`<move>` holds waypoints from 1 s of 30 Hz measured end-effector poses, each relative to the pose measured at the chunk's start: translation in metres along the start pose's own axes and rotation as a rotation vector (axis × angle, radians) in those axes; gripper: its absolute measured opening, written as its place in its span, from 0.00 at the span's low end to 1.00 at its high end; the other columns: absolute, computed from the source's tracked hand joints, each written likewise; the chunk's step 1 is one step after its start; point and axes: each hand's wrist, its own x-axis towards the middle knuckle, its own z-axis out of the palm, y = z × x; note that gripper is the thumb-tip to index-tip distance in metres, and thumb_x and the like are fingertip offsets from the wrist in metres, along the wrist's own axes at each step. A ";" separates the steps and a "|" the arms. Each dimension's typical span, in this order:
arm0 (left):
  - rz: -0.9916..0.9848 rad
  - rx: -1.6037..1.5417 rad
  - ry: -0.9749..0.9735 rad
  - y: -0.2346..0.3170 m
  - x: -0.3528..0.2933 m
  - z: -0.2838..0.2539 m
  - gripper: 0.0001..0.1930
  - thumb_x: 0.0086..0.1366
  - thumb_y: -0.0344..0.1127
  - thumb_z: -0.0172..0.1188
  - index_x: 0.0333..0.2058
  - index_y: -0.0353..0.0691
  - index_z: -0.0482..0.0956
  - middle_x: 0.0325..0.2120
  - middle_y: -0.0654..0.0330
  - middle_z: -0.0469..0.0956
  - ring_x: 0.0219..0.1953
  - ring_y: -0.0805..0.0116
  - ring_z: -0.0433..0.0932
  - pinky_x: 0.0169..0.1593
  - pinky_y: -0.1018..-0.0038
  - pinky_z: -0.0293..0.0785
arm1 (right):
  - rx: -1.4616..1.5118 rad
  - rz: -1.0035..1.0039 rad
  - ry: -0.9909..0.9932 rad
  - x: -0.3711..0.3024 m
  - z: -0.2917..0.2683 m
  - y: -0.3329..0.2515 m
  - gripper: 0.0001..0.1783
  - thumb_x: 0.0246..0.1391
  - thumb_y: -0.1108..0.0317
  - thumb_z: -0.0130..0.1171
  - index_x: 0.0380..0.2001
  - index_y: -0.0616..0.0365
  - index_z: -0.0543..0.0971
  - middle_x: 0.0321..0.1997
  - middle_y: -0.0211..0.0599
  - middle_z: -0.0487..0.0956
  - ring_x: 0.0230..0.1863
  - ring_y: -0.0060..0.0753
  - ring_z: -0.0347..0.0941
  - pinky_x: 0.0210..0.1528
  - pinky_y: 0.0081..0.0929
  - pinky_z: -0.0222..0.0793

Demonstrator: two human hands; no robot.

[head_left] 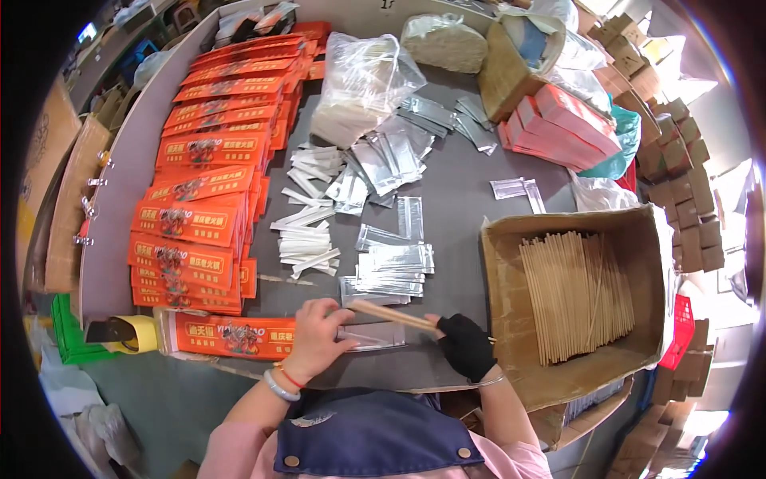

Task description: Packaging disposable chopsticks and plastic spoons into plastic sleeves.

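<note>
Nearest the camera is a navy-blue cloth apron (379,435), with the pink garment (231,451) beside it cut off below. The black-gloved right hand (467,347) clamps pale wooden chopsticks (391,314) above the grey tabletop (459,239), hiding the gripped part; their long axis slants from upper left to lower right. Their left ends reach the bare left hand (319,339), whose grip on them I cannot tell.

Left hand (321,335) spreads thumb (345,346) from forefinger (343,316); gloved right hand (465,347) curls, seemingly pinching

Green crate (65,326), stacked brown cartons (688,199), red plastic basket (682,329)
</note>
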 end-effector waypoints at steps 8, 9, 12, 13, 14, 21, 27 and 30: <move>0.029 0.044 0.002 0.002 -0.025 0.002 0.38 0.35 0.43 0.77 0.50 0.41 0.76 0.47 0.58 0.72 0.51 0.53 0.67 0.57 0.58 0.63 | 0.117 -0.395 -0.097 0.021 0.083 -0.035 0.14 0.50 0.66 0.63 0.42 0.52 0.82 0.32 0.44 0.80 0.33 0.48 0.77 0.40 0.43 0.71; 0.051 0.048 0.007 0.005 -0.020 0.000 0.40 0.35 0.43 0.77 0.51 0.41 0.75 0.47 0.58 0.72 0.51 0.53 0.68 0.57 0.58 0.63 | 0.113 -0.399 -0.098 0.023 0.079 -0.033 0.14 0.50 0.66 0.63 0.42 0.52 0.82 0.32 0.44 0.80 0.33 0.48 0.77 0.40 0.43 0.71; 0.049 0.100 -0.002 -0.007 -0.024 -0.005 0.41 0.36 0.39 0.77 0.53 0.39 0.73 0.47 0.56 0.72 0.50 0.53 0.69 0.56 0.59 0.64 | -0.057 -0.071 -0.009 0.021 0.052 -0.004 0.08 0.44 0.69 0.67 0.30 0.58 0.83 0.30 0.44 0.80 0.35 0.46 0.77 0.41 0.38 0.72; 0.066 0.096 -0.015 -0.010 -0.025 -0.003 0.40 0.36 0.37 0.77 0.53 0.39 0.73 0.47 0.56 0.72 0.50 0.53 0.69 0.55 0.59 0.64 | -0.053 0.122 0.025 0.015 0.044 0.002 0.05 0.44 0.72 0.68 0.26 0.60 0.83 0.30 0.44 0.80 0.37 0.45 0.77 0.42 0.34 0.73; 0.065 0.093 -0.015 -0.008 -0.023 0.001 0.40 0.36 0.37 0.77 0.53 0.39 0.73 0.47 0.56 0.72 0.50 0.53 0.69 0.55 0.59 0.64 | -0.053 0.082 0.036 0.013 0.052 -0.002 0.06 0.45 0.73 0.67 0.29 0.61 0.82 0.30 0.44 0.79 0.37 0.43 0.77 0.42 0.33 0.73; 0.155 0.039 -0.059 -0.010 -0.007 -0.004 0.40 0.38 0.31 0.75 0.55 0.36 0.71 0.47 0.55 0.73 0.51 0.52 0.70 0.55 0.60 0.66 | 0.463 0.031 -0.074 0.010 0.116 -0.052 0.20 0.48 0.76 0.65 0.45 0.61 0.71 0.40 0.42 0.75 0.42 0.40 0.75 0.46 0.32 0.72; 0.160 -0.040 -0.125 -0.011 -0.004 -0.002 0.38 0.40 0.28 0.72 0.55 0.38 0.70 0.46 0.54 0.73 0.49 0.51 0.70 0.54 0.60 0.67 | 0.699 0.043 -0.165 0.019 0.113 -0.088 0.25 0.44 0.62 0.70 0.43 0.59 0.72 0.43 0.46 0.73 0.45 0.48 0.72 0.47 0.39 0.69; 0.242 0.063 -0.169 -0.010 0.002 -0.010 0.32 0.42 0.30 0.71 0.50 0.44 0.74 0.42 0.55 0.72 0.46 0.52 0.70 0.50 0.61 0.69 | 0.033 -0.171 -0.041 0.017 0.099 -0.059 0.34 0.38 0.51 0.73 0.46 0.55 0.73 0.46 0.41 0.74 0.48 0.44 0.71 0.50 0.42 0.65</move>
